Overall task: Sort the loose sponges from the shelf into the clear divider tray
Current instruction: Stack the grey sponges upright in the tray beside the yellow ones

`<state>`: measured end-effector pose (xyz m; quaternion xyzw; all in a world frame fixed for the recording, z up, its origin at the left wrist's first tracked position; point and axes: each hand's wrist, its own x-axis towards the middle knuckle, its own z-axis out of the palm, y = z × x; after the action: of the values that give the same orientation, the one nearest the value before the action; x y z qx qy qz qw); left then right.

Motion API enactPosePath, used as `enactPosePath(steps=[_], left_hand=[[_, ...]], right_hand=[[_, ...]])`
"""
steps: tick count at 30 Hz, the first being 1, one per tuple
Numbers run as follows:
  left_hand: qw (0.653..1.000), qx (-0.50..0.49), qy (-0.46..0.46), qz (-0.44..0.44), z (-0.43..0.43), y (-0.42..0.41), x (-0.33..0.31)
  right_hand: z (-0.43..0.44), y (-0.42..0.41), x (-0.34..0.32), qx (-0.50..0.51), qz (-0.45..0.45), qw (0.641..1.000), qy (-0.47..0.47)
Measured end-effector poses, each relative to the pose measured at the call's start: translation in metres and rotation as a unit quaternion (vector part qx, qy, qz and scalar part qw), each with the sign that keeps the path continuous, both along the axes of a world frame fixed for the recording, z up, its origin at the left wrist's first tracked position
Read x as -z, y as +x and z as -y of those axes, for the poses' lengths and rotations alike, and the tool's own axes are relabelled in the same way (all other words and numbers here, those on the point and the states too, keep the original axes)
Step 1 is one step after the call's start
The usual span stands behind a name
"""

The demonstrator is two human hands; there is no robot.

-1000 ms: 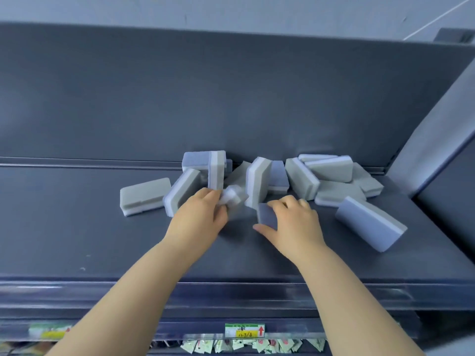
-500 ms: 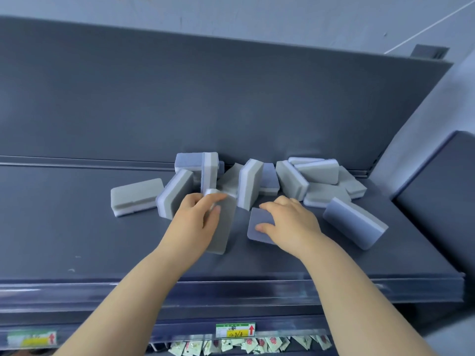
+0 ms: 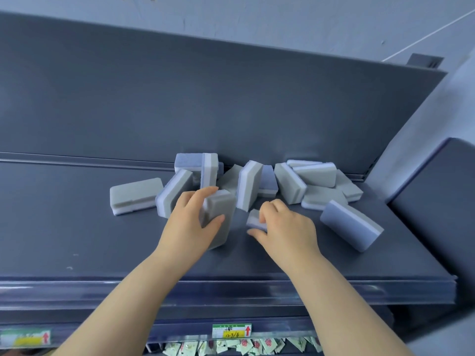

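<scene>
Before the pile (image 3: 290,186), left hand (image 3: 187,224) clamps grey sponge (image 3: 224,236), right hand (image 3: 290,229) clamps small sponge (image 3: 253,220).

- A green-and-yellow price label (image 3: 232,330) with a red arrow sits at the lower centre.
- A second label (image 3: 25,339) of the same kind, blurred, is at the lower left.
- Small pale packets (image 3: 267,346) with red marks crowd the bottom edge.
- A pale wall (image 3: 257,19) fills the top, with a thin cable (image 3: 424,37) crossing the upper right.

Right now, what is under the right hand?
A sponge, gripped by the right hand: only one end shows, grey over white. The hand covers the rest, and the shelf beneath it.
</scene>
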<state>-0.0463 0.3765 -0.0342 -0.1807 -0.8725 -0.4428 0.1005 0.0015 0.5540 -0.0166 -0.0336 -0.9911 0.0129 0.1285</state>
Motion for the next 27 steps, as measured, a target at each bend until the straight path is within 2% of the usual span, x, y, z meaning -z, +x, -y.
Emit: enactPosePath(steps=[3,5,8,9,13,16,18,21,23,27], left_hand=[[1.000,-0.001,-0.007,-0.008,0.004,0.001,-0.002],[1.000,-0.001,-0.011,-0.015,0.007,0.002,-0.003],[1.000,0.001,-0.012,-0.016,0.010,0.005,-0.004],[1.000,0.001,-0.011,-0.015,0.010,0.005,-0.004],[1.000,0.010,-0.016,-0.011,0.010,0.009,-0.002],[1.000,0.009,-0.020,-0.011,0.011,0.011,-0.001],[1.000,-0.002,-0.021,-0.015,0.014,0.011,-0.002],[0.999,-0.025,-0.016,-0.027,0.019,0.012,-0.008],[0.999,-0.025,-0.028,-0.034,0.021,0.013,-0.011],[0.996,-0.029,-0.062,-0.051,0.026,0.014,-0.012]], right_hand=[[0.006,0.000,0.004,0.013,0.069,0.988,-0.136],[0.005,0.000,0.003,0.021,0.046,0.984,-0.173],[-0.007,-0.005,-0.001,0.019,-0.009,0.996,-0.091],[-0.012,-0.009,-0.002,0.000,0.011,0.997,-0.076],[-0.016,-0.016,-0.010,-0.056,0.207,0.971,-0.110],[-0.016,-0.019,-0.007,-0.044,0.199,0.979,0.000],[-0.013,-0.019,-0.003,-0.021,0.216,0.976,0.024],[-0.009,-0.020,0.004,0.006,0.243,0.967,-0.076],[-0.007,-0.020,0.008,0.015,0.231,0.963,-0.138],[-0.004,-0.019,0.011,0.043,0.191,0.960,-0.203]])
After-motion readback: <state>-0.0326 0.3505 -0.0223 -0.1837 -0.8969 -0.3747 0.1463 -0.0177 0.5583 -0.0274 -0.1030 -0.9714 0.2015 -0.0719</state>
